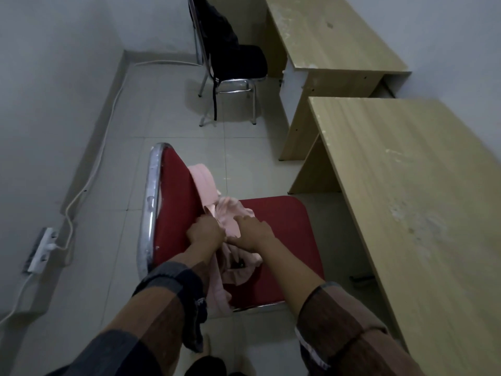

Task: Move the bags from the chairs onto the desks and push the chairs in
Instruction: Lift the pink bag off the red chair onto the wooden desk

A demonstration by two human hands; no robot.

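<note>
A pink cloth bag (pixel 230 215) lies crumpled on the seat of a red chair (pixel 282 226) with a chrome frame, its strap draped up the backrest. My left hand (pixel 204 234) is closed on the bag's fabric near the backrest. My right hand (pixel 253 233) rests on top of the bag with fingers bent into the cloth. The near wooden desk (pixel 423 202) stands to the right of the red chair. Farther back, a black chair (pixel 238 62) carries a black bag (pixel 214 25) hung over its backrest, beside the far desk (pixel 330 36).
A white power strip (pixel 43 249) with a cable (pixel 89 180) lies along the left wall on the tiled floor. A gap separates the two desks. Open floor lies between the two chairs.
</note>
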